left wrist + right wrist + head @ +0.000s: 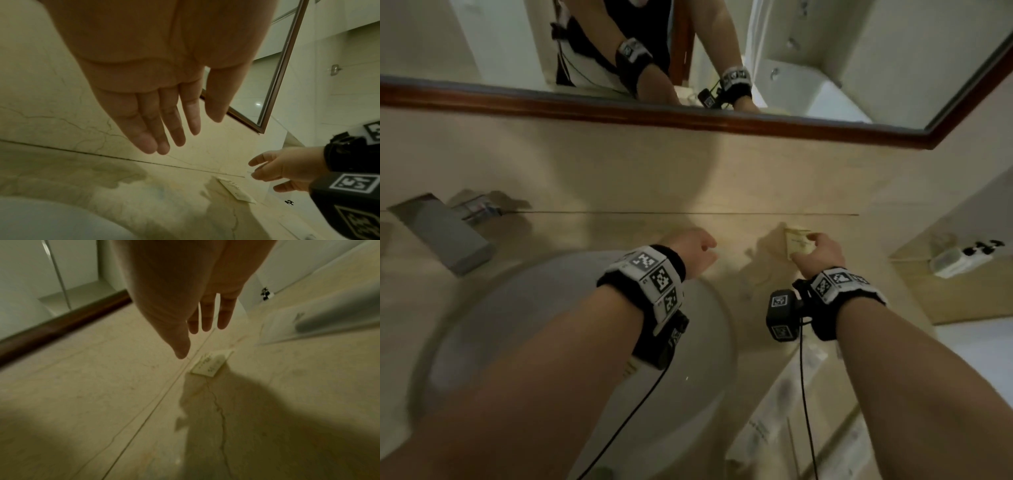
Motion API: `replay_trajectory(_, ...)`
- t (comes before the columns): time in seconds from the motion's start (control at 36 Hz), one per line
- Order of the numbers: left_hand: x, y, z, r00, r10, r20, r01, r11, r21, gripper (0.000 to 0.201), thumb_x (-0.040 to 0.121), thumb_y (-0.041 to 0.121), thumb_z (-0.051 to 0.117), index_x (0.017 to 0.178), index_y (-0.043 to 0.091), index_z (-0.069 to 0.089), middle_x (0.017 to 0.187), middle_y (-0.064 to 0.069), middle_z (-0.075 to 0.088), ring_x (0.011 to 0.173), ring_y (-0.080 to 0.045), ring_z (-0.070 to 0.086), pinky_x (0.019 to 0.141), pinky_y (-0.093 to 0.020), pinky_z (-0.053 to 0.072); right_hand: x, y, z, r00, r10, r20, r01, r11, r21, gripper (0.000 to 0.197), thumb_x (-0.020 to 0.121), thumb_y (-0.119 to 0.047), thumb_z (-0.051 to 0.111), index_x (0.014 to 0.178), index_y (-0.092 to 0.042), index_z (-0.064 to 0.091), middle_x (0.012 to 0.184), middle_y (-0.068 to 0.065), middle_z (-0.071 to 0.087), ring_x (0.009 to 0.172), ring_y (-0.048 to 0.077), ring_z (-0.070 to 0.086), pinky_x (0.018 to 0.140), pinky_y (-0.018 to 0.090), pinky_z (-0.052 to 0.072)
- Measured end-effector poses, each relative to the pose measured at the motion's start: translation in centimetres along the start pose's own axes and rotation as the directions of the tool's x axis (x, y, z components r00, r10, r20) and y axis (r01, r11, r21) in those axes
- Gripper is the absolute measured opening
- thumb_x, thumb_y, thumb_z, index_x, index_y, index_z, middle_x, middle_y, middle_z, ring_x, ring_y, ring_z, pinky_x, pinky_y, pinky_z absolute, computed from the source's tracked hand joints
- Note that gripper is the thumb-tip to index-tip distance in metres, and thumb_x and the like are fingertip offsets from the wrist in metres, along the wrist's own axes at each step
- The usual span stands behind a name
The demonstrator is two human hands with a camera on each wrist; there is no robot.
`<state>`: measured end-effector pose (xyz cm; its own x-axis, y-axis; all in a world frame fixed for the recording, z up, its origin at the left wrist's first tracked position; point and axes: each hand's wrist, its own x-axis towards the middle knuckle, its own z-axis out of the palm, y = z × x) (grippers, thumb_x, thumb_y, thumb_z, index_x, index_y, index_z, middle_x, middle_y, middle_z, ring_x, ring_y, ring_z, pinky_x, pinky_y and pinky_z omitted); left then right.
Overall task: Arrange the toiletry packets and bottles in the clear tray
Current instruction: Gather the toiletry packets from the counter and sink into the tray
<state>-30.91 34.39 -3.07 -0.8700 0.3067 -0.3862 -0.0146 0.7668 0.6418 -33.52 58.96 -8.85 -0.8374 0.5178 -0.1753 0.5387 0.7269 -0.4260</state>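
A pale yellow toiletry packet point(798, 241) lies flat on the beige counter near the back wall seam. My right hand point(822, 253) hovers just over it. In the right wrist view the fingers point(206, 321) are straight and the packet point(211, 364) lies apart below them. My left hand point(695, 250) floats over the counter behind the sink with flat fingers point(156, 133) and holds nothing. Under my right forearm a blurred clear tray point(784, 411) seems to hold pale printed packets. In the left wrist view the packet point(234, 189) lies below the right hand point(277, 170).
A round white sink point(585, 342) sits under my left forearm. A grey box point(445, 236) lies at the far left. A white container with black-capped bottles point(962, 258) stands on a ledge at right. A wood-framed mirror point(688, 116) hangs above the counter.
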Motion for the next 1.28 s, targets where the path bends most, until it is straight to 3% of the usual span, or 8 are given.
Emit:
replay_trajectory(0.14, 2.4, -0.6, 0.4, 1.000, 0.010, 0.024, -0.011, 1.000, 0.024, 0.039, 0.095, 0.031, 0.048, 0.130, 0.016, 0.052, 0.141, 0.000, 0.046, 0.128, -0.018, 0.046, 0.109, -0.030, 0.034, 2.0, 1.0, 3.7, 0.996, 0.063, 0.061, -0.067, 0.995, 0.071, 0.062, 0.089, -0.021, 0.057, 0.145, -0.019, 0.030, 0.149, 0.010, 0.031, 0.133, 0.030, 0.037, 0.104, 0.030, 0.034)
replay_trajectory(0.28, 4.0, -1.6, 0.3, 0.999, -0.010, 0.053, 0.009, 1.000, 0.013, 0.038, 0.094, 0.029, 0.048, 0.130, 0.016, 0.052, 0.135, -0.002, 0.052, 0.124, -0.020, 0.049, 0.106, -0.031, 0.038, 3.9, 1.0, 5.1, 0.984, 0.118, 0.132, -0.124, 0.991, 0.042, 0.084, 0.083, -0.042, 0.063, 0.149, -0.020, 0.016, 0.154, 0.009, 0.023, 0.139, 0.029, 0.029, 0.114, 0.040, 0.028)
replay_trajectory(0.42, 5.0, -2.7, 0.3, 0.998, -0.039, 0.053, 0.038, 0.999, 0.028, 0.037, 0.095, 0.028, 0.047, 0.130, 0.016, 0.051, 0.133, -0.003, 0.053, 0.122, -0.020, 0.051, 0.102, -0.029, 0.038, 4.9, 1.0, 5.8, 0.992, 0.112, 0.066, -0.111, 0.994, -0.013, 0.072, 0.079, -0.052, 0.056, 0.141, -0.023, 0.034, 0.146, 0.008, 0.035, 0.128, 0.034, 0.043, 0.107, 0.045, 0.037)
replay_trajectory(0.61, 5.1, -3.4, 0.5, 0.996, -0.055, 0.066, 0.053, 0.998, 0.036, 0.038, 0.096, 0.031, 0.045, 0.131, 0.018, 0.050, 0.135, -0.002, 0.052, 0.123, -0.019, 0.051, 0.105, -0.031, 0.039, 5.3, 0.6, 4.8, 0.998, 0.047, 0.034, -0.030, 0.924, -0.381, 0.049, 0.095, -0.042, 0.040, 0.136, -0.015, 0.040, 0.137, 0.013, 0.041, 0.123, 0.033, 0.047, 0.099, 0.041, 0.035)
replay_trajectory(0.78, 4.4, -3.4, 0.6, 0.995, -0.057, 0.077, 0.055, 0.998, 0.030, 0.038, 0.097, 0.029, 0.044, 0.133, 0.017, 0.049, 0.136, -0.002, 0.052, 0.124, -0.019, 0.050, 0.105, -0.031, 0.037, 4.4, 0.9, 4.0, 0.996, -0.011, 0.088, 0.048, 0.903, -0.428, 0.038, 0.095, -0.016, 0.039, 0.132, -0.014, 0.044, 0.130, 0.017, 0.043, 0.116, 0.038, 0.050, 0.092, 0.040, 0.041)
replay_trajectory(0.94, 3.2, -3.3, 0.4, 0.997, -0.059, 0.044, 0.058, 0.998, 0.012, 0.037, 0.096, 0.027, 0.046, 0.131, 0.016, 0.051, 0.135, -0.004, 0.052, 0.123, -0.021, 0.050, 0.106, -0.031, 0.038, 2.8, 0.2, 3.6, 0.989, 0.036, 0.141, 0.016, 0.936, -0.352, 0.040, 0.094, -0.011, 0.040, 0.132, -0.018, 0.051, 0.133, 0.014, 0.052, 0.118, 0.033, 0.053, 0.092, 0.035, 0.044)
replay_trajectory(1.17, 0.7, -3.0, 0.3, 0.998, -0.059, -0.019, 0.058, 0.997, -0.042, 0.045, 0.094, 0.032, 0.050, 0.135, 0.016, 0.044, 0.139, -0.001, 0.049, 0.127, -0.019, 0.048, 0.106, -0.029, 0.035, -1.5, -0.9, 2.4, 0.995, -0.087, 0.045, 0.093, 0.985, -0.142, 0.045, 0.090, -0.004, 0.034, 0.131, -0.016, 0.049, 0.129, 0.016, 0.052, 0.115, 0.033, 0.054, 0.095, 0.039, 0.045)
replay_trajectory(1.28, -0.7, -2.7, 0.0, 0.996, -0.067, -0.056, 0.060, 0.991, -0.120, 0.047, 0.094, 0.029, 0.051, 0.138, 0.017, 0.041, 0.140, -0.002, 0.047, 0.125, -0.020, 0.049, 0.105, -0.030, 0.038, -3.7, -2.4, 1.4, 0.983, -0.184, 0.028, 0.184, 0.983, 0.003, 0.035, 0.095, -0.013, 0.038, 0.128, -0.017, 0.048, 0.123, 0.015, 0.059, 0.108, 0.031, 0.058, 0.084, 0.034, 0.045)
